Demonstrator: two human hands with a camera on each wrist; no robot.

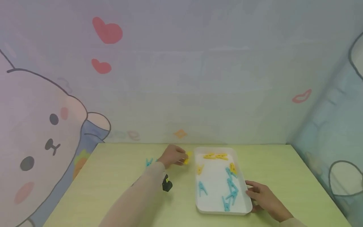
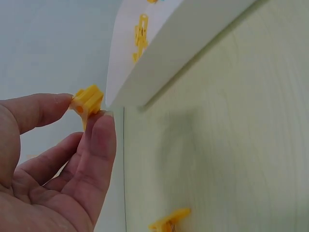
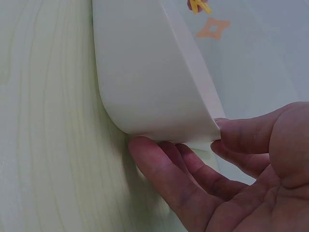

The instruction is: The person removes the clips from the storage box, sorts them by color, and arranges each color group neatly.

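The left hand [image 1: 173, 156] pinches a yellow clothespin [image 2: 87, 102] between thumb and fingers [image 2: 99, 145], just off the far left corner of the white tray [image 1: 215, 210], above the bench [image 1: 119, 176]. The right hand [image 1: 265, 198] grips the tray's near right corner, thumb on the rim and fingers curled beneath. Yellow and blue clothespins [image 1: 231, 186] lie in the tray. Another blue clothespin [image 1: 148, 162] lies on the bench beside the left hand, and what seems to be another yellow one [image 2: 169, 222] below it.
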